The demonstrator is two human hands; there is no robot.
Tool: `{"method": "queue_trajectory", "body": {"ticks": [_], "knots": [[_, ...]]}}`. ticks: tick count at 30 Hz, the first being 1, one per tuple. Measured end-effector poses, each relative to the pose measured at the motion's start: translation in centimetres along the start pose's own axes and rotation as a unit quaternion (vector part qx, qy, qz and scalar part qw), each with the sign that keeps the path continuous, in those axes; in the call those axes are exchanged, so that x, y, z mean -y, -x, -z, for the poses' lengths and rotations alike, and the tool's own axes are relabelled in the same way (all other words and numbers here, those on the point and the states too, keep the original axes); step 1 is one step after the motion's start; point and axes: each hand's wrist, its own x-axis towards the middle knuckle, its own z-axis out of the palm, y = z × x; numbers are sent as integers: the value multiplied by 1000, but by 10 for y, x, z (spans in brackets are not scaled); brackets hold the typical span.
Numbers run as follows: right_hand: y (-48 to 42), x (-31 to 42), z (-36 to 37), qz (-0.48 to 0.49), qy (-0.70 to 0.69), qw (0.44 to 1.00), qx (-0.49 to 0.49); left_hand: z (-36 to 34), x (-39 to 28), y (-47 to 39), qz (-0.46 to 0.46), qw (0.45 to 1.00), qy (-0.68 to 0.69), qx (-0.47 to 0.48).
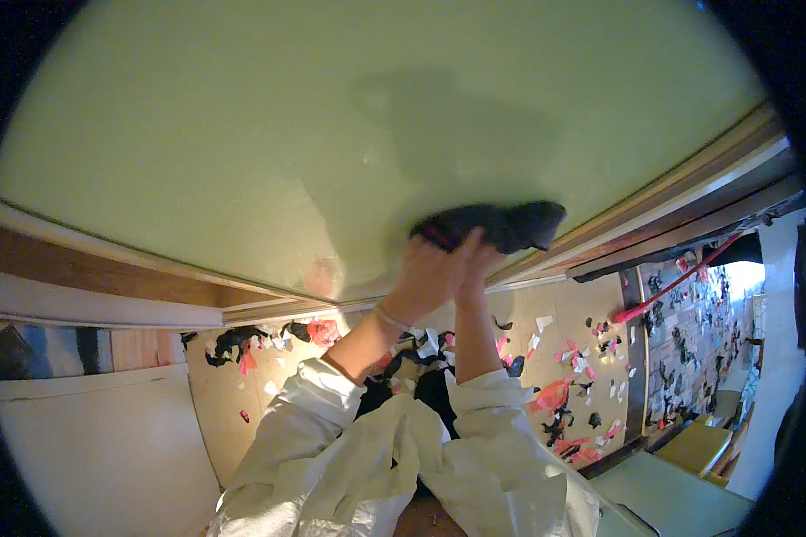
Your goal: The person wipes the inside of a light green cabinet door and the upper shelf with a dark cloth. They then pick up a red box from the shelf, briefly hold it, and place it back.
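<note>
A dark, bunched cloth or garment (510,225) lies against a smooth green surface (228,121) with wooden trim along its lower edge. My left hand (426,275) touches the cloth's left part, and my right hand (477,258) is at its lower middle, close beside and partly overlapping the left. Both hands press on or hold the cloth; their fingertips are partly hidden, so a firm grip cannot be told. A band circles my left wrist, and both arms wear pale, loose sleeves.
Black, white and pink scraps litter the tan floor (584,322). A pink-red pole (682,276) slants at right. A pale flat panel (101,443) stands at lower left, and a light green cabinet or box (672,486) is at lower right. Wooden trim (618,215) borders the green surface.
</note>
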Motion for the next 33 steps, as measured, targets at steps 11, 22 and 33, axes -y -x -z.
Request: {"method": "queue_trajectory", "body": {"ticks": [11, 22, 33], "knots": [[112, 132, -176, 484, 311, 642, 507, 113, 123, 70, 310, 912, 61, -261], [29, 141, -125, 346, 390, 774, 360, 99, 61, -5, 307, 887, 35, -343], [-123, 118, 21, 289, 383, 823, 305, 49, -57, -96, 24, 975, 45, -215]]}}
